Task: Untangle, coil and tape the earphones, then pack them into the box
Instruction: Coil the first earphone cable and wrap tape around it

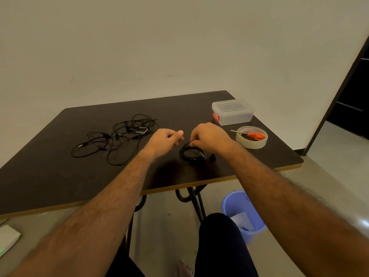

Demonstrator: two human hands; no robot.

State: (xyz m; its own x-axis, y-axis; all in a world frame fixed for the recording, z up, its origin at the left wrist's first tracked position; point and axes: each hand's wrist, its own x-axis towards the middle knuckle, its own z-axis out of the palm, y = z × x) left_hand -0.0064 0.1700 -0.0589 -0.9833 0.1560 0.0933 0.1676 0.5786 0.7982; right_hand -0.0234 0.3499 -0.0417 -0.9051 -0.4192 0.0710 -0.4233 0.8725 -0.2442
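Keep right hand (209, 137) pinching coiled earphones (190, 153) flat on table (60, 176) just left of tape roll (252, 139), then send curled, apparently empty left hand (166, 138) rightward for tape.

This is looking like a plain, sparely furnished room, a makeshift workspace more than a kitchen or a shop. A dark folding table (60, 176) on black metal legs is standing against a bare off-white wall (159, 47). Under the table a grey floor (329, 186) is showing, with a blue bin (231, 204) (paper scraps in it) sitting beneath the near edge. To the table's right a dark doorway (351, 100) is opening.
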